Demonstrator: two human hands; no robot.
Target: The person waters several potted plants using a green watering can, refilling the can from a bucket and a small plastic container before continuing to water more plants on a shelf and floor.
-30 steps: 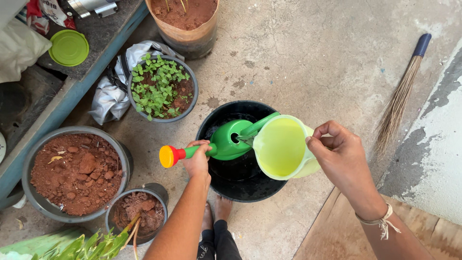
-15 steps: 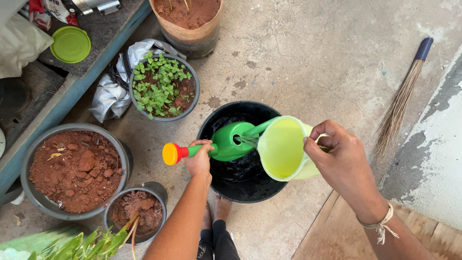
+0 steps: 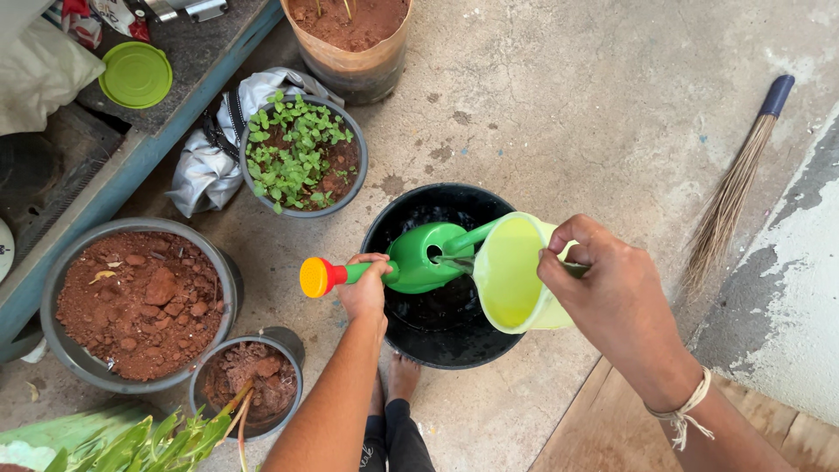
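Left hand (image 3: 363,284) wrapped round spout neck of small green plastic watering can (image 3: 419,258), held over black round bucket (image 3: 398,223). Right hand (image 3: 603,293) clamped on handle of pale green plastic jug (image 3: 511,275), tilted, thin stream entering can's opening. Filling under way; jug not yet empty.

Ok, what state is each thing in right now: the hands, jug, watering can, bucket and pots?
left hand: closed on the watering can's spout
right hand: gripping the jug's handle
light green jug: tilted, pouring water
green watering can: held over the bucket, taking the stream in its top opening
black bucket: upright, wet inside
seedling pot: upright, full of small green plants
large soil pot: upright, filled with red soil
broom: lying on the floor
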